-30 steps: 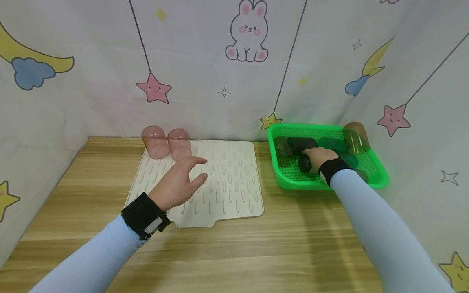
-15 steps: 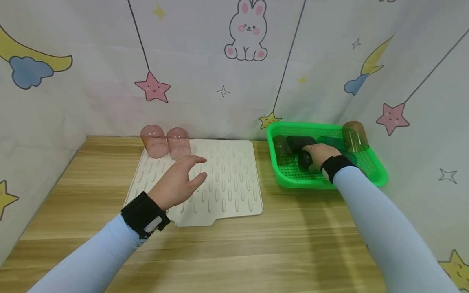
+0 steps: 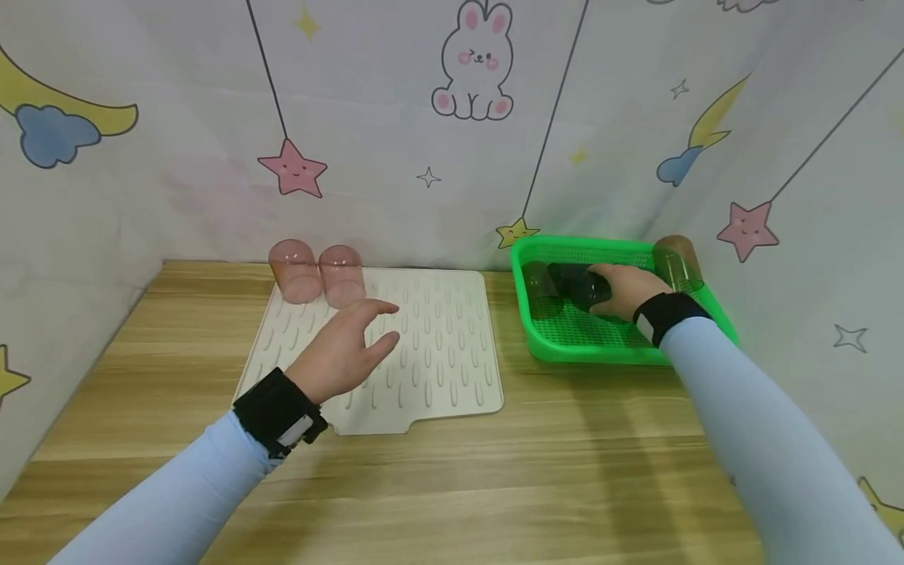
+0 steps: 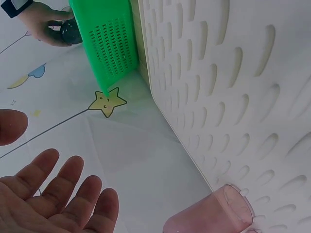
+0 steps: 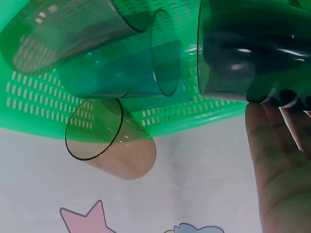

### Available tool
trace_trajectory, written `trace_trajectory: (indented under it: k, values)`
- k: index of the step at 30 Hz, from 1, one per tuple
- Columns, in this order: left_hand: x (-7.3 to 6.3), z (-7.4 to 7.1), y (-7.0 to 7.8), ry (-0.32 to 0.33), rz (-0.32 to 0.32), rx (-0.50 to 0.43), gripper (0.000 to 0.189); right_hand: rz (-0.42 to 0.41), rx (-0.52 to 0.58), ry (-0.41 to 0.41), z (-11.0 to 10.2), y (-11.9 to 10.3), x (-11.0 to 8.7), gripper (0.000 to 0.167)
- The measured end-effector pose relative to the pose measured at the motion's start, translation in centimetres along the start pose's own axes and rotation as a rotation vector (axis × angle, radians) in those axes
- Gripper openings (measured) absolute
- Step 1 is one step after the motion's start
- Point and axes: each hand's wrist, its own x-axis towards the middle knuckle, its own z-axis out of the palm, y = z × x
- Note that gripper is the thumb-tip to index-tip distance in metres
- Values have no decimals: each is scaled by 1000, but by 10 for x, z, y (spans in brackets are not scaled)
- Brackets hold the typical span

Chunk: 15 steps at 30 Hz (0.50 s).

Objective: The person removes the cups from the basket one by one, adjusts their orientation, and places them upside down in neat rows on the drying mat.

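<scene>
My right hand (image 3: 625, 290) grips a dark, see-through cup (image 3: 592, 292) over the green basket (image 3: 600, 355). In the right wrist view, fingertips press along the side of this dark cup (image 5: 243, 58), its mouth toward the other cups. Another dark cup lies partly hidden behind it. My left hand (image 3: 346, 349) hovers with thumb and fingers apart over the white ridged drying mat (image 3: 445, 384), holding nothing. Two pink clear cups (image 3: 295, 273) stand upside down side by side at the mat's back left corner.
Inside the basket, teal cups (image 5: 121, 73) and a smoky cup (image 3: 542, 292) lie on their sides. An amber cup (image 3: 678, 263) leans over the basket's back right rim. Behind the wooden table (image 3: 452, 494) hangs a printed cloth (image 3: 395, 94).
My right hand has lifted the dark cup from the basket floor and shifted it slightly back. The left hand stays in place over the mat.
</scene>
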Motion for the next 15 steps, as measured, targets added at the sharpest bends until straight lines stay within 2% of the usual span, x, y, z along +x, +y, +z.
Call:
trace_trajectory:
  k: [15]
  values:
    - [-3, 5, -2, 4, 15, 7, 45, 16, 236, 91, -22, -9, -28, 86]
